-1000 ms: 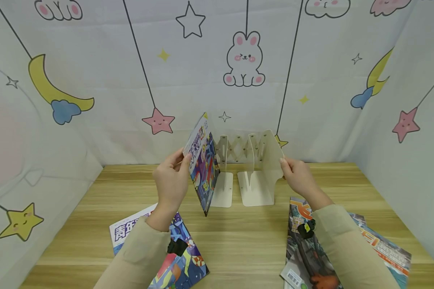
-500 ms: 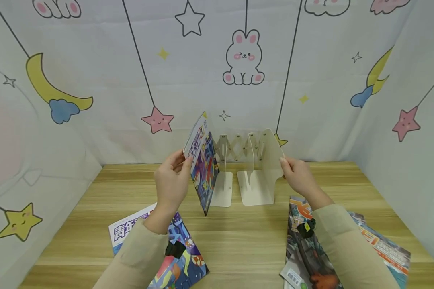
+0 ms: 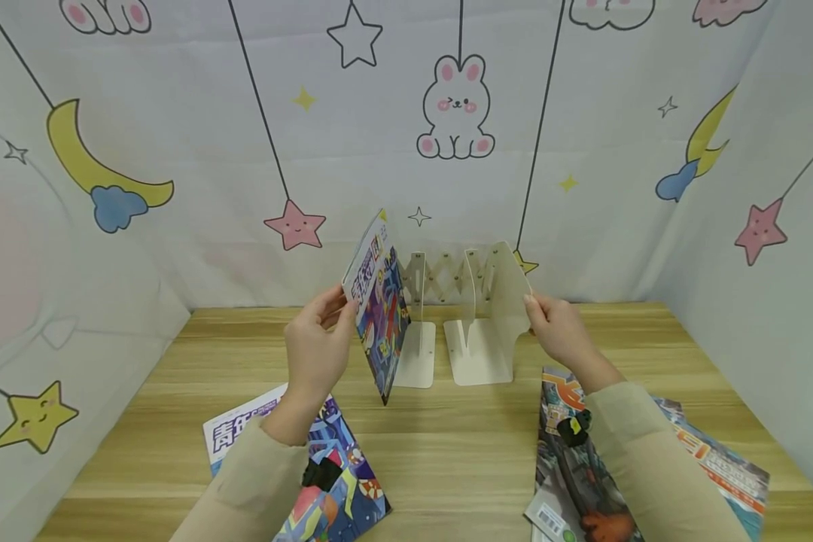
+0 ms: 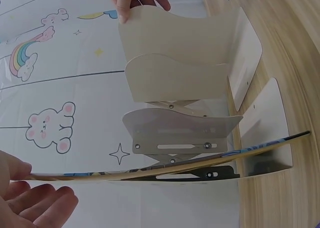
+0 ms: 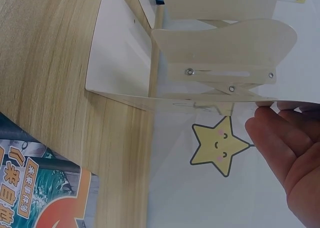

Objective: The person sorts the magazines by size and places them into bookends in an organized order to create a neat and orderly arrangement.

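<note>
An extendable white metal book rack with upright dividers and a crisscross back stands on the table in the head view. At its left end stands a colourful magazine, slightly tilted, beside the left end panel. My left hand holds the magazine's upper near edge, thumb and fingers on opposite sides. In the left wrist view the magazine appears edge-on, inside the end panel. My right hand pinches the edge of the rack's right end panel; its thumb is hidden in the right wrist view.
Another magazine with similar artwork lies under the left forearm. To the right, a dark magazine and an orange-and-blue one lie flat, partly covered by the right sleeve. A patterned cloth hangs behind the wooden table.
My left hand and wrist have shifted slightly left and down, and its thumb covers less of the magazine cover. The right hand, rack and other magazines look the same.
</note>
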Available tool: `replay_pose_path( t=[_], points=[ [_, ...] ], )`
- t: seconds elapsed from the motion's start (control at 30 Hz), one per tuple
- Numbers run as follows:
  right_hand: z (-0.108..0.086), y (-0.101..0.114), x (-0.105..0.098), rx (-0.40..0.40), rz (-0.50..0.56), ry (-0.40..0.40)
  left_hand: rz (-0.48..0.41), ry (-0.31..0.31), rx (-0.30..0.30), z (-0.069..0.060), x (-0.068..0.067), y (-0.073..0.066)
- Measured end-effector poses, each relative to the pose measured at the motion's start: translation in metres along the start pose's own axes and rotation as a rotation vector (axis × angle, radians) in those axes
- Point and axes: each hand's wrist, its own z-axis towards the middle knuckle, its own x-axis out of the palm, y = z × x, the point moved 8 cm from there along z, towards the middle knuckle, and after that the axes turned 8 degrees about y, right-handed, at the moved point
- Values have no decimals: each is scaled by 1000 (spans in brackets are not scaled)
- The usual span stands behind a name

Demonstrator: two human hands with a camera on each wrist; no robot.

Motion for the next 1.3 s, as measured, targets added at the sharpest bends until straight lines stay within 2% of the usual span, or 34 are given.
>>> replay_pose_path(
  t=[0.27, 0.57, 0.97, 1.3],
  points=[
    [0, 0, 0, 6, 6, -3, 7, 4, 5, -3, -3, 1],
    [0, -2, 1, 2, 3, -14, 55, 1, 45, -5, -4, 2],
    [0, -1, 0, -22, 22, -25, 122, 73, 12, -6, -6, 6],
    [-1, -2, 0, -9, 9, -20, 193, 124, 7, -8, -8, 11]
  ],
)
